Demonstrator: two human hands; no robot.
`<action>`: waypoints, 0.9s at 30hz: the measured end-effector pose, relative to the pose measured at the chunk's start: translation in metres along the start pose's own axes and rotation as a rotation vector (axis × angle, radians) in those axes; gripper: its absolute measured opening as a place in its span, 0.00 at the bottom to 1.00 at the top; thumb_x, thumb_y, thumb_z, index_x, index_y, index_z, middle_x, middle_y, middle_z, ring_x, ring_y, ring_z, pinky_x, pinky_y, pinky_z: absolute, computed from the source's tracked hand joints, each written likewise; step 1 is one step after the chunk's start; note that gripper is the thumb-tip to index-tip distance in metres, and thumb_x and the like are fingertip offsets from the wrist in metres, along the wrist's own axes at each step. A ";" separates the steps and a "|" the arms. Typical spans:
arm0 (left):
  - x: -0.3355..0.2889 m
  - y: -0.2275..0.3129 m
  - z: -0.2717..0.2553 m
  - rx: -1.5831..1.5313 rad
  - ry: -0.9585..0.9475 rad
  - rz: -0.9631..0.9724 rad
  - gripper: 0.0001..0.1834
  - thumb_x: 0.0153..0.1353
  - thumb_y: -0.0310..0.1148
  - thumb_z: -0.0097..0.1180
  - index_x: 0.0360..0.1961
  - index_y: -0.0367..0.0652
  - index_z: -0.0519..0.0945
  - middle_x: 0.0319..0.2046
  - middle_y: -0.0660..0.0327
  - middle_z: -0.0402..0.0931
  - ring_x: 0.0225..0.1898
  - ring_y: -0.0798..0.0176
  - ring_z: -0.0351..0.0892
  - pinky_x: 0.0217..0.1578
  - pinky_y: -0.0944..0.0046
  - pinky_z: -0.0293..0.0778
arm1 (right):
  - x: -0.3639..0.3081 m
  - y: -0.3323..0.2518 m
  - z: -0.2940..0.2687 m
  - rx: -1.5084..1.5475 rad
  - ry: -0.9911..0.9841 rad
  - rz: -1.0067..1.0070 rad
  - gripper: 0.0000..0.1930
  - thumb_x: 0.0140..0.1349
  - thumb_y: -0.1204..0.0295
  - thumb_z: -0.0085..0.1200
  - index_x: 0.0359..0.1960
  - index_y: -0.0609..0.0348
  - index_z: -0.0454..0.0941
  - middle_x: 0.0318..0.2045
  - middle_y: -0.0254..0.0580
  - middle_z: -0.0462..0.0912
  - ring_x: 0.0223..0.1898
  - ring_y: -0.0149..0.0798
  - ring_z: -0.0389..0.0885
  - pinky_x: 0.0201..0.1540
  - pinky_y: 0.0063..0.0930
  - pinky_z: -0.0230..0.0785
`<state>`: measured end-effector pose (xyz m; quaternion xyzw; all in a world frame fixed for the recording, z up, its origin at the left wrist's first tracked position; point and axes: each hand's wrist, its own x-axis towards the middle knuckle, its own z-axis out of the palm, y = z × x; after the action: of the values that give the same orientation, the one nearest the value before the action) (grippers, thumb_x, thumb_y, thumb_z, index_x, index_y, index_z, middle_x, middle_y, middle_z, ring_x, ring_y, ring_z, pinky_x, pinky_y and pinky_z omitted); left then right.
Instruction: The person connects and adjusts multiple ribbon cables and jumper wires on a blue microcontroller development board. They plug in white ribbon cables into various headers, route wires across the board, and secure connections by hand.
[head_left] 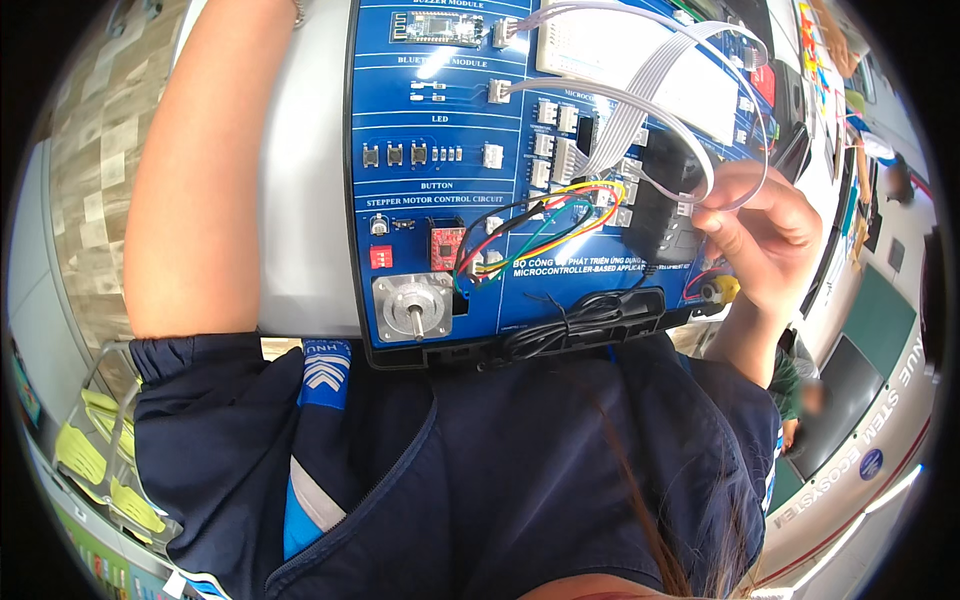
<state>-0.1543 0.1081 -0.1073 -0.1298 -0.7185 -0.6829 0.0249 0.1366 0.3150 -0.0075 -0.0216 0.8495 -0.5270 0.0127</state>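
My right hand (765, 235) is closed, thumb and index finger pinching a thin grey ribbon cable (690, 135) near a small white plug (685, 206), over the right part of a blue circuit training board (480, 190). Other parts of the cables loop beside the fingers. Only my left forearm (210, 170) shows; it runs up past the board's left side and the hand lies beyond the upper edge. White plugs sit in sockets (499, 91) on the board's upper part. A wider grey ribbon cable (635, 100) rises from the middle of the board.
Coloured jumper wires (560, 225) arch over the board near a stepper motor (415, 308) and a red driver module (446, 244). A bundled black cable (570, 328) lies along the near edge. A white breadboard (580, 45) is at the far side. Another person (800, 385) is to the right.
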 end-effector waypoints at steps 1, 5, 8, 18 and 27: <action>0.001 -0.001 0.000 0.005 -0.002 0.010 0.15 0.67 0.36 0.60 0.43 0.32 0.83 0.36 0.56 0.85 0.34 0.67 0.83 0.36 0.68 0.78 | 0.000 0.000 0.000 -0.010 0.000 -0.013 0.08 0.56 0.84 0.69 0.38 0.68 0.86 0.36 0.49 0.88 0.25 0.25 0.81 0.26 0.17 0.71; -0.004 0.004 0.001 0.007 -0.007 0.010 0.14 0.67 0.35 0.59 0.43 0.32 0.83 0.36 0.56 0.85 0.34 0.67 0.83 0.36 0.68 0.78 | -0.001 0.000 0.002 -0.020 0.018 -0.008 0.08 0.56 0.83 0.70 0.38 0.67 0.86 0.36 0.48 0.88 0.24 0.25 0.81 0.26 0.17 0.71; -0.003 -0.003 -0.003 -0.064 -0.038 0.072 0.14 0.67 0.35 0.59 0.43 0.33 0.82 0.35 0.56 0.85 0.34 0.67 0.82 0.35 0.68 0.78 | -0.001 0.001 0.002 -0.027 0.021 -0.011 0.08 0.56 0.83 0.70 0.38 0.67 0.86 0.35 0.48 0.88 0.24 0.25 0.80 0.27 0.17 0.70; 0.002 -0.007 -0.001 -0.116 -0.046 0.017 0.13 0.67 0.33 0.60 0.43 0.32 0.82 0.34 0.58 0.84 0.32 0.70 0.81 0.33 0.70 0.76 | 0.002 -0.001 -0.002 -0.006 0.000 0.025 0.08 0.55 0.82 0.71 0.37 0.66 0.86 0.32 0.45 0.89 0.24 0.26 0.81 0.28 0.19 0.71; 0.012 -0.014 -0.004 -0.062 -0.026 0.058 0.10 0.67 0.32 0.61 0.39 0.33 0.83 0.29 0.62 0.84 0.29 0.72 0.79 0.29 0.72 0.74 | -0.002 -0.010 0.007 -0.051 0.066 0.086 0.08 0.54 0.80 0.71 0.35 0.65 0.86 0.31 0.44 0.89 0.27 0.29 0.84 0.31 0.23 0.74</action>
<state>-0.1696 0.1059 -0.1185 -0.1601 -0.6930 -0.7022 0.0312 0.1387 0.3046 -0.0018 0.0319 0.8627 -0.5046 0.0066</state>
